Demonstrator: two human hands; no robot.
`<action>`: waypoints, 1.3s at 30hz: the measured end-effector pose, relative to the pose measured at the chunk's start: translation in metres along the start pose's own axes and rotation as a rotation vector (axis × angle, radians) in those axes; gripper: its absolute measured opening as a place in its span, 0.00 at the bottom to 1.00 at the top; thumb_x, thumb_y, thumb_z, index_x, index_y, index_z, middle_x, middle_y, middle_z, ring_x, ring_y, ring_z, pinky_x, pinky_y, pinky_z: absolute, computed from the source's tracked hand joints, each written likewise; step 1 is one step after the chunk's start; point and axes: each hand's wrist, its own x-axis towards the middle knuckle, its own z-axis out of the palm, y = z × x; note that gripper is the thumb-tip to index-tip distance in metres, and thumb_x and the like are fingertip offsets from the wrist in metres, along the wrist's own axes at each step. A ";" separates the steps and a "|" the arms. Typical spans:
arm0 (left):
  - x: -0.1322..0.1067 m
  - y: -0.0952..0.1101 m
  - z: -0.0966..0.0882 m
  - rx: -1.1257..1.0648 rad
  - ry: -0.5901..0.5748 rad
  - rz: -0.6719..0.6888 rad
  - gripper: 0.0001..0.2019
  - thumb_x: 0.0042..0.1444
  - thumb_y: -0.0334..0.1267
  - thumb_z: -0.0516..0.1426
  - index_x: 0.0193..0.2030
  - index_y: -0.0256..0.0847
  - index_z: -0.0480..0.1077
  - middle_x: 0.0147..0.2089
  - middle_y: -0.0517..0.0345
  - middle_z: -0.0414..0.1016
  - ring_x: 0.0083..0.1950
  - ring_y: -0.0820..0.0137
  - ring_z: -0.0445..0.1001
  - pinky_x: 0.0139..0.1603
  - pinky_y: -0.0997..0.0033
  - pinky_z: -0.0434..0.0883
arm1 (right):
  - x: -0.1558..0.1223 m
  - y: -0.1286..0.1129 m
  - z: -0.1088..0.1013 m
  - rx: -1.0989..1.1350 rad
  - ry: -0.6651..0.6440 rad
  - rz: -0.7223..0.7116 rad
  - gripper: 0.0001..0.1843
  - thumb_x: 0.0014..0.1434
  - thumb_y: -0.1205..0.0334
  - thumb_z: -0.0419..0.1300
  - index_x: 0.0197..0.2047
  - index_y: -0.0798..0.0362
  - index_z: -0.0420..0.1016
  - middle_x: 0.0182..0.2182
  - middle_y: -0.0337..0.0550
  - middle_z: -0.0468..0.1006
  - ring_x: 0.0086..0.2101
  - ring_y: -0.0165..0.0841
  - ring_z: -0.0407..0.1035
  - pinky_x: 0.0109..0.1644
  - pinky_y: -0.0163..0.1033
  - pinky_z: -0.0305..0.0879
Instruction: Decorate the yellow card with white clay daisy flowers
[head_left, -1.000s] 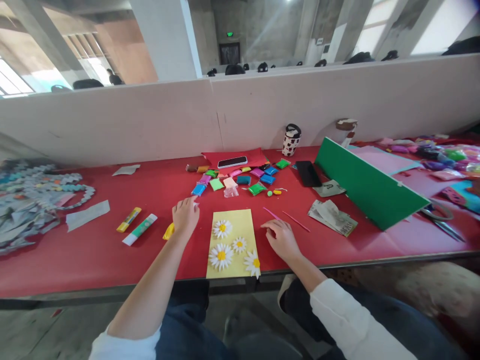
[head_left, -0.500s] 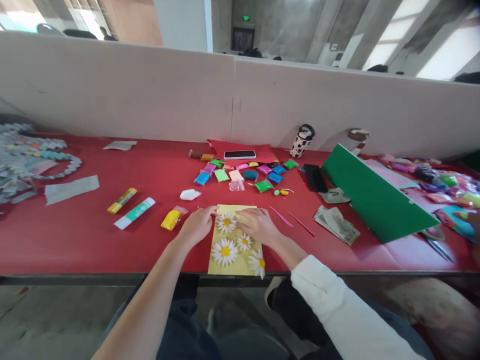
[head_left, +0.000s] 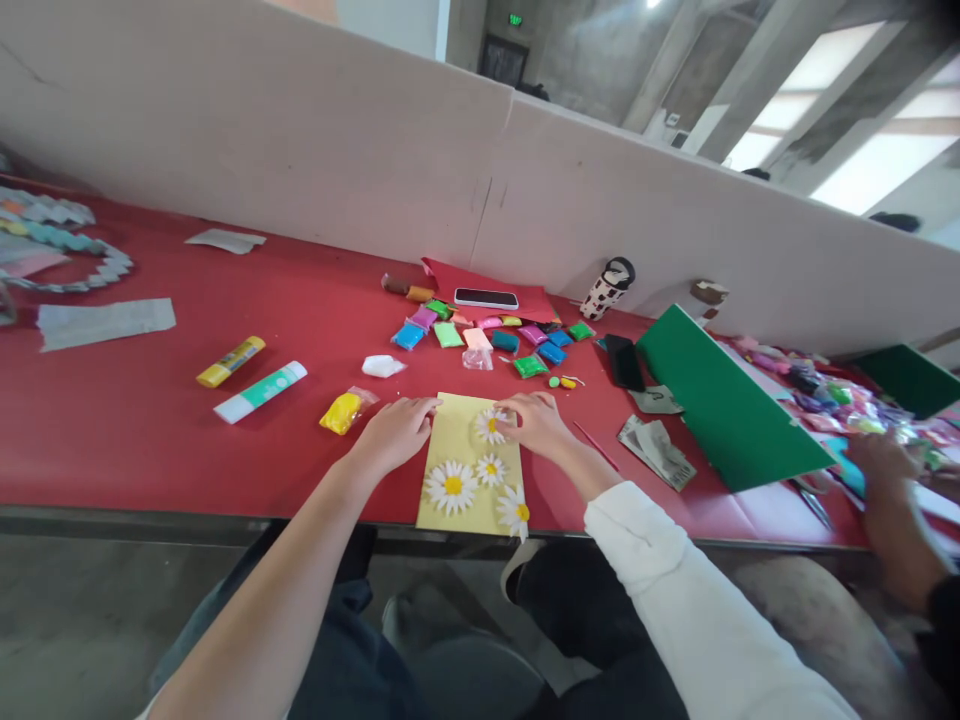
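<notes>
Four white flowers with yellow centres on a pale yellow card point(head_left: 454, 425), card flat at the near edge of the red surface point(head_left: 337, 290). Clock: card centre, 12 pointing away from the person.

Top flower point(head_left: 491, 426): on the card, about 1 o'clock. Right hand point(head_left: 536, 425) comes in from 2, fingertips touching the flower's rim; grip is not a fist, but can't tell if it pinches petals or just rests on them. Left hand point(head_left: 396, 432) at 10, fingertips at the card's corner, seemingly touching; grip loosely curled, can't tell if it pinches the edge.

Others: big flower point(head_left: 452, 486) at 8, small flower point(head_left: 491, 470) near 3, low flower point(head_left: 514, 511) at 5, petals past the card's edge.

Handling, my judgement: keep touch light and low on the flower, near its centre, since petals look thin and could bend. Steady the card from the 10 o'clock corner, no pushing toward 6, it's already at the surface edge. Slide the flower in small nudges, clear of the small flower; keep the wrist off the low one.

Around: yellow packet point(head_left: 342, 412) at 10, white packet point(head_left: 382, 366) between 10 and 11, phone point(head_left: 486, 299) at 12, red stick point(head_left: 596, 446) at 3.
</notes>
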 end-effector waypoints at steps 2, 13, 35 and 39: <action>-0.002 0.000 0.000 0.007 -0.002 0.008 0.20 0.62 0.33 0.48 0.60 0.44 0.67 0.58 0.54 0.74 0.58 0.60 0.72 0.59 0.59 0.67 | -0.003 0.001 -0.004 0.009 0.036 0.026 0.15 0.59 0.56 0.59 0.49 0.48 0.76 0.49 0.47 0.79 0.52 0.43 0.69 0.60 0.57 0.50; -0.011 -0.006 0.005 0.052 0.003 0.065 0.21 0.62 0.32 0.47 0.60 0.40 0.66 0.58 0.49 0.74 0.59 0.60 0.71 0.60 0.59 0.66 | -0.053 -0.078 0.009 0.042 -0.307 -0.434 0.41 0.48 0.46 0.69 0.63 0.45 0.64 0.59 0.46 0.71 0.61 0.45 0.60 0.64 0.52 0.53; -0.010 -0.007 0.008 0.051 0.001 0.099 0.20 0.62 0.35 0.49 0.61 0.41 0.65 0.58 0.50 0.73 0.60 0.58 0.68 0.61 0.57 0.64 | -0.022 -0.076 0.013 0.080 -0.227 -0.235 0.36 0.53 0.51 0.67 0.63 0.47 0.65 0.59 0.50 0.71 0.60 0.45 0.62 0.66 0.59 0.47; -0.011 -0.011 0.007 -0.004 -0.002 0.075 0.21 0.63 0.34 0.48 0.62 0.43 0.64 0.61 0.51 0.71 0.61 0.60 0.68 0.63 0.58 0.63 | -0.014 -0.063 0.007 0.124 -0.126 -0.197 0.34 0.56 0.44 0.63 0.63 0.44 0.64 0.58 0.48 0.72 0.61 0.44 0.62 0.69 0.63 0.31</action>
